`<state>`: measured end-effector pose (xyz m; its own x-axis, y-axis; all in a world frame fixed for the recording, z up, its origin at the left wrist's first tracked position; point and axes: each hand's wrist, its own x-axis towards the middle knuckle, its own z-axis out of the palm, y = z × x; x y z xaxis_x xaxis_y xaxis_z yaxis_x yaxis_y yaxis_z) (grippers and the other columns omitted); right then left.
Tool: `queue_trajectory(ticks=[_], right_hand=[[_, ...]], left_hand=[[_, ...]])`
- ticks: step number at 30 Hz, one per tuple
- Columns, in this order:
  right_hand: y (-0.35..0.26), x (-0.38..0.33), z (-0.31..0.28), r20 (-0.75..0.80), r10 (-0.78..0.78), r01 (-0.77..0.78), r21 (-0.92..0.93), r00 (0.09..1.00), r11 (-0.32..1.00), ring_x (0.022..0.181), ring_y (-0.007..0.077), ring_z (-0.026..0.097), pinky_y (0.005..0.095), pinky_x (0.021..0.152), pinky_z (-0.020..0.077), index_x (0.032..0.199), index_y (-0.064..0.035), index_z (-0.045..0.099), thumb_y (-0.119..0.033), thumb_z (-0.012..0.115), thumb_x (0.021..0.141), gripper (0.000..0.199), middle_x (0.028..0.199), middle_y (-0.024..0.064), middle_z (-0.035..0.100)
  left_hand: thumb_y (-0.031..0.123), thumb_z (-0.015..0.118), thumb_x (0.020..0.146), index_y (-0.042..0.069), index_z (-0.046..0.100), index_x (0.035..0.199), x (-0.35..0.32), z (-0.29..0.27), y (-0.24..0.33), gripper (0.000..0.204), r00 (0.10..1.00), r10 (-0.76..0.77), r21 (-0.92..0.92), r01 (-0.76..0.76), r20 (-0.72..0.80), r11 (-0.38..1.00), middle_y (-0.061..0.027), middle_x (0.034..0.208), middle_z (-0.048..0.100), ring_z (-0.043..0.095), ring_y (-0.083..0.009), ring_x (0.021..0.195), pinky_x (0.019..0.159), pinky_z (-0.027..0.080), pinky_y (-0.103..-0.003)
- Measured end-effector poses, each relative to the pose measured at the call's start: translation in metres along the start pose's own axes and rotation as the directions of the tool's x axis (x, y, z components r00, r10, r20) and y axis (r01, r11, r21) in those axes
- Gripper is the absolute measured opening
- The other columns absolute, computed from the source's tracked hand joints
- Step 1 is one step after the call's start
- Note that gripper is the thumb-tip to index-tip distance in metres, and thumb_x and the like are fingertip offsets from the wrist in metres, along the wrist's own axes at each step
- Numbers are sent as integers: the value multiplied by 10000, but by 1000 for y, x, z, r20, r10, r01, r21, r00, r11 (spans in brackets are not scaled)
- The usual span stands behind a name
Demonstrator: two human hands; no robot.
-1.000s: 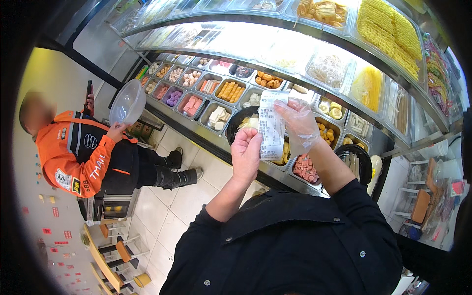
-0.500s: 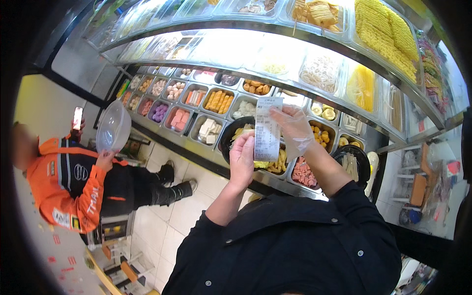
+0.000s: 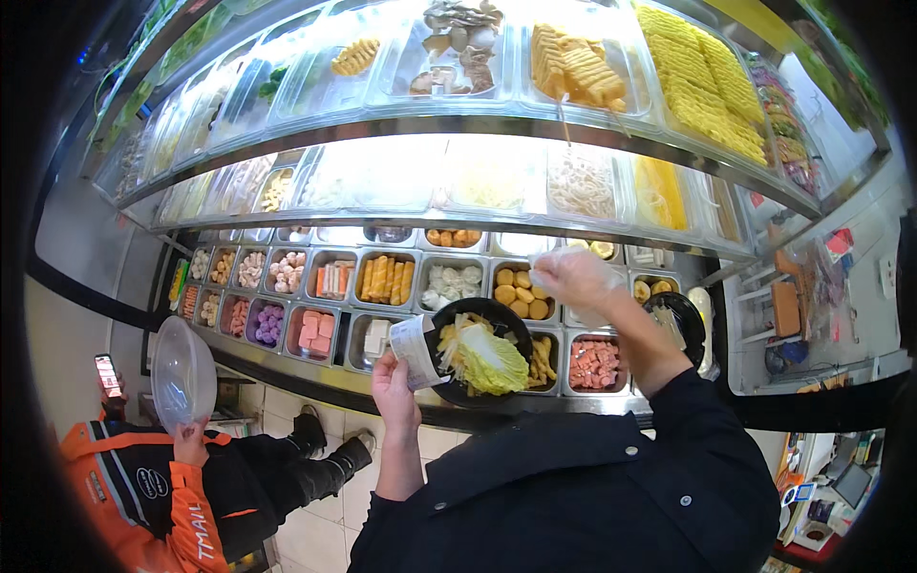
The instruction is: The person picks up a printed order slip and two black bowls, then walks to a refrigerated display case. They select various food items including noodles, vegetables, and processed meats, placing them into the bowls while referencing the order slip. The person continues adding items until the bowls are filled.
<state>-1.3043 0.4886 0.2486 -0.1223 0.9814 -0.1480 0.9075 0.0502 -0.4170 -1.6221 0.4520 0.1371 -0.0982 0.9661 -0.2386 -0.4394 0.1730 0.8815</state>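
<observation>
Clamped between thumb and fingers, the left hand [image 3: 394,382] holds a curled paper slip [image 3: 417,350] against the left rim of a black bowl [image 3: 475,318] piled with cabbage [image 3: 489,360]. Just right of and above the bowl, the gloved right hand [image 3: 576,278] hovers over the food trays [image 3: 521,291], fingers loosely curled; whether it grips anything cannot be told.

a round black bowl [image 3: 470,320] heaped with pale green cabbage leaves and shredded white strips [image 3: 482,358] sits tilted at the front edge of a steel food counter, over the ingredient tubs. a curled white paper receipt [image 3: 416,348] rests against the bowl's left rim, pinched in the left hand [image 3: 394,382].
</observation>
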Motion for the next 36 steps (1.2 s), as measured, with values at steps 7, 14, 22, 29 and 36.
queue_trajectory(ticks=[7, 14, 22, 29, 36], right_hand=[[-34, 114, -30, -69, -115, 121, 100, 991, 988, 936, 286, 591, 352, 831, 452, 967, -32, 636, -239, 520, 838, 270, 958, 144, 638], [-82, 255, 24, 172, -336, 310, 161, 926, 937, 1155, 272, 456, 337, 1000, 343, 1227, -47, 480, -290, 380, 946, 384, 1256, 132, 493], [-106, 297, 56, 490, -175, 186, 26, 854, 982, 1034, 292, 530, 384, 914, 388, 1190, -7, 515, -477, 342, 922, 568, 1101, 173, 586], [-102, 295, 58, 442, -187, 179, 61, 877, 982, 951, 251, 548, 346, 877, 401, 1108, -1, 561, -510, 412, 890, 574, 1040, 155, 607], [-89, 300, 52, 377, -259, 236, 107, 889, 966, 865, 214, 557, 329, 828, 426, 1030, -1, 585, -430, 561, 814, 481, 922, 119, 623]], left_hand=[[25, 506, 856, 16, 543, 1033, 29, -33, -17, 181, 992, -111, -58, 108, -60, 992, -72, 972, 611, 601, -155, 861, 796, 480, -289], [-6, 494, 859, -16, 512, 1047, 42, -67, -12, 189, 978, -65, -39, 59, -196, 998, -93, 963, 607, 588, -152, 870, 796, 470, -281], [-11, 484, 863, -26, 496, 1035, 37, -104, -10, 173, 947, -43, -130, 2, -317, 992, -106, 965, 588, 584, -159, 864, 799, 471, -285], [-3, 501, 860, -28, 488, 1035, 37, -108, -16, 177, 938, -74, -123, 34, -339, 992, -109, 968, 589, 585, -157, 860, 792, 474, -285], [5, 505, 863, -23, 491, 1028, 36, -108, -13, 168, 941, -36, -115, -3, -335, 993, -104, 975, 587, 581, -155, 872, 799, 469, -284]])
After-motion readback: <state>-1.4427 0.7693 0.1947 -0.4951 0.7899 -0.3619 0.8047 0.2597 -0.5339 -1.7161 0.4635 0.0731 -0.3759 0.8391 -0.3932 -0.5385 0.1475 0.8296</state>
